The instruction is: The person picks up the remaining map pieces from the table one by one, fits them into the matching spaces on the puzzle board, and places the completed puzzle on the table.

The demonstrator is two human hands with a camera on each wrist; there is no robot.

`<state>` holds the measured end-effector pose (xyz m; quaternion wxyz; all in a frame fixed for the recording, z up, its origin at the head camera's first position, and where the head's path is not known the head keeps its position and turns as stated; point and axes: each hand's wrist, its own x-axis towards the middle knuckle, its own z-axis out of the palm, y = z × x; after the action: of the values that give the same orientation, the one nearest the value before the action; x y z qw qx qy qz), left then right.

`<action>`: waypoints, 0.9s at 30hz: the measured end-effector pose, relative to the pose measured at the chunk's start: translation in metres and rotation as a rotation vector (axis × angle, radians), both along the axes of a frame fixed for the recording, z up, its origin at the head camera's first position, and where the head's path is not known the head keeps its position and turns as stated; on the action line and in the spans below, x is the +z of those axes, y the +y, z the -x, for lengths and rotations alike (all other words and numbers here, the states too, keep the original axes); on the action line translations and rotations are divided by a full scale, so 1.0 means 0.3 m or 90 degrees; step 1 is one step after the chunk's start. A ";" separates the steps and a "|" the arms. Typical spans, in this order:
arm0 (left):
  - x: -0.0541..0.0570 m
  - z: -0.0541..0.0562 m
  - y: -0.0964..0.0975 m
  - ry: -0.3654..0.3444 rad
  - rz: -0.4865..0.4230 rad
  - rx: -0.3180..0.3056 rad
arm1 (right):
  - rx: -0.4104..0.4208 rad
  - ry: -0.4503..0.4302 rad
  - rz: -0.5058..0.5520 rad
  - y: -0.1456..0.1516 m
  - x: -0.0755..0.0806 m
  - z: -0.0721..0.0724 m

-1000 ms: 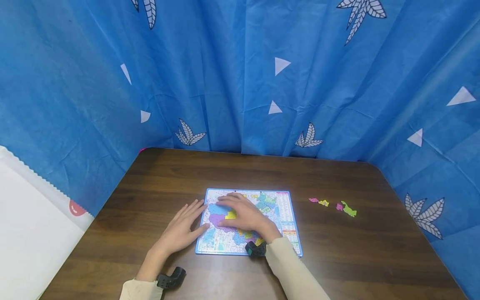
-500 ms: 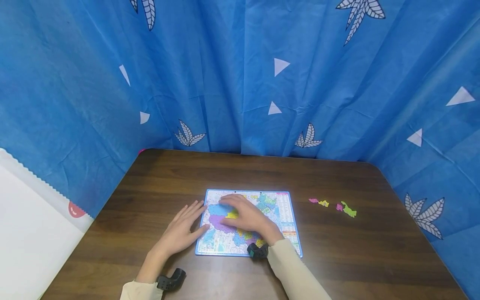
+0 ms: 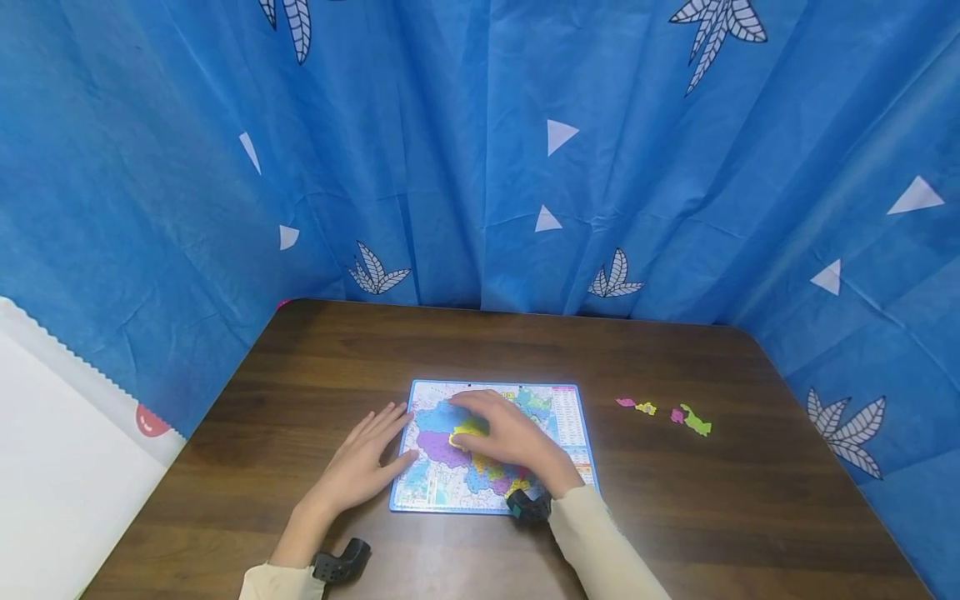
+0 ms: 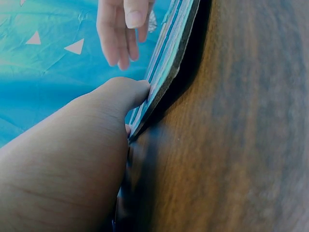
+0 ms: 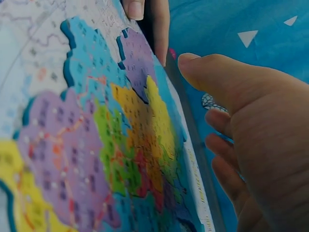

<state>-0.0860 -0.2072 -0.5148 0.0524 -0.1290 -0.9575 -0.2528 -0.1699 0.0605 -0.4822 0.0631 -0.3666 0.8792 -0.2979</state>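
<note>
**My right hand [image 3: 510, 429] hangs over the board [image 3: 450, 502]**

The board lies on the table [image 3: 322, 358], lower middle of the head frame. My left hand [image 3: 358, 465] rests at its left edge, fingers straight, gripping nothing; my right has thumb and fingers apart, with nothing visible between them.

The likeliest trouble, I think, is the board skidding, should my left hand let up while the right presses sideways. A low fingertip could also catch the rim of the yellow piece [image 3: 476, 426] and lift it. The loose pieces [image 3: 697, 423], at the right of the head frame, look light enough for a sweeping sleeve [image 3: 600, 542] to scatter.

From the head view I can't tell whether my right fingertips touch the map; the left wrist view shows them clear of it, and shows the board's thick edge. The right wrist view brings out the raised rims. Only the head view includes the loose pieces.
</note>
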 end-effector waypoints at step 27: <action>0.002 -0.003 0.005 -0.006 0.000 0.005 | -0.031 -0.026 0.014 0.074 0.052 -0.015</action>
<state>-0.0852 -0.2057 -0.5142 0.0489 -0.1239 -0.9581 -0.2534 -0.1654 0.0828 -0.4665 0.0694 -0.3397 0.8829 -0.3167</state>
